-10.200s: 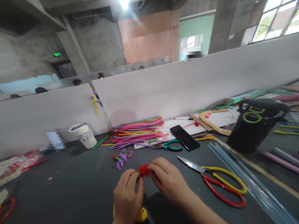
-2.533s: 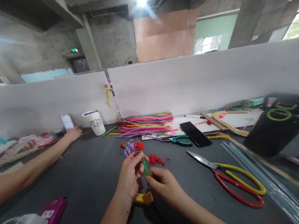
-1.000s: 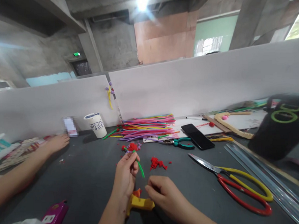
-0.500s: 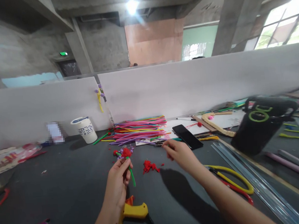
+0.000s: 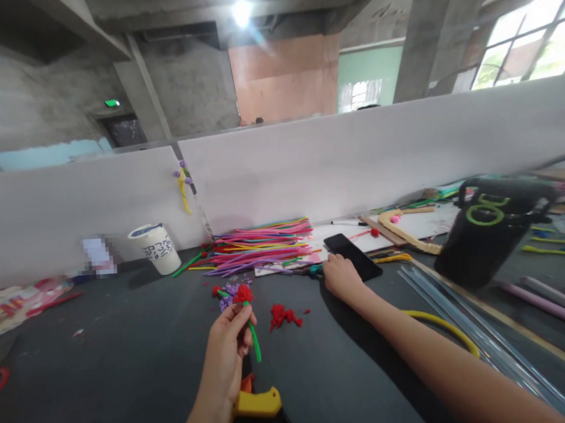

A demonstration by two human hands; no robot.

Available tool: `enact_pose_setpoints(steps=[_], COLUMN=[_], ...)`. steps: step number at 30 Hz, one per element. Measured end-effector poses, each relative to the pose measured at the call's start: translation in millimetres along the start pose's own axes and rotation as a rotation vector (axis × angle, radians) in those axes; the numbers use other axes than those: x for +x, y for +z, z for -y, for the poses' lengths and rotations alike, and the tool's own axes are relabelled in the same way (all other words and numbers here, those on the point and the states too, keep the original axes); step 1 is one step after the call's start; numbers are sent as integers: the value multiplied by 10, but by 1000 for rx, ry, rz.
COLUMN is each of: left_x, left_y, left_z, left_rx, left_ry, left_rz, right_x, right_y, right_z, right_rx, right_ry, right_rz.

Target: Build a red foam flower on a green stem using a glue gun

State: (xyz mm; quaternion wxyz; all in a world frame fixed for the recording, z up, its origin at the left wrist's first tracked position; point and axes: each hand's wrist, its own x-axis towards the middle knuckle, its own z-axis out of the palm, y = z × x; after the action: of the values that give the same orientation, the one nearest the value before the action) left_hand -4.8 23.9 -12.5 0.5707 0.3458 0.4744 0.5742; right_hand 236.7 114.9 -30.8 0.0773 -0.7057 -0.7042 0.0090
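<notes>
Pinched between the thumb and fingers of my left hand (image 5: 230, 342) is a red fuzzy flower (image 5: 243, 294) on a green pipe-cleaner stem (image 5: 256, 344), its head up. Farther back, my right hand (image 5: 342, 275) is closed over the handle of a teal-handled tool (image 5: 317, 270), beside a black phone (image 5: 355, 258). My fingers cover most of that handle, and the tool's kind is unclear. Red fuzzy pieces (image 5: 285, 316) lie between the hands. Behind the flower are small purple pieces (image 5: 228, 296). A yellow glue gun (image 5: 258, 402) lies below my left wrist, partly hidden.
Bundles of coloured pipe cleaners (image 5: 260, 245) lie against the white partition (image 5: 309, 171). A patterned cup (image 5: 158, 251) stands at back left, a large black bottle (image 5: 492, 237) at right. Clear strips (image 5: 481, 333) and a yellow-handled tool (image 5: 443, 326) lie by my right forearm.
My right hand has moved down onto the teal-handled tool and closed over its handle. My left hand still holds the flower, slightly lower and to the right in view.
</notes>
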Motion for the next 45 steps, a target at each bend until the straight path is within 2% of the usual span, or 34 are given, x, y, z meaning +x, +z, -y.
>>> enact_pose_setpoints(steps=[5,10,13,16,19,23,26,31,38,42,45], left_x=[-6,-32,-47,-60,-74,-89,-100,-153,-292,-352,-356], left_y=[9,45,71,108,158,202,191,121,92,120,128], left_z=[-25,-50,-68,-124,-220,-299,-231,-66,-174,-209,-201], left_rx=[30,78,103,121,124,128,111,52,-44,-147,-169], left_ry=[5,67,140,190,204,197,161,55,-62,-161,-174], left_rz=[3,1,-4,19,55,95,107,116,182,213,219], right_x=[14,-211,-460,-683,-798,-812,-808,-850,-953,-1014,-1003], right_y=[-299,-561,-570,-517,-493,-508,-461,-283,-228,-279,-349], right_z=[-183,-287,-161,38,187,248,248,255,312,348,374], right_rx=[245,771,1182,1517,1739,1952,2034,2063,2041,1951,1832], right_ry=[45,88,18,-48,-77,-108,-118,-58,-49,-45,-79], right_rz=[-32,0,75,209,358,422,468,548,521,530,490])
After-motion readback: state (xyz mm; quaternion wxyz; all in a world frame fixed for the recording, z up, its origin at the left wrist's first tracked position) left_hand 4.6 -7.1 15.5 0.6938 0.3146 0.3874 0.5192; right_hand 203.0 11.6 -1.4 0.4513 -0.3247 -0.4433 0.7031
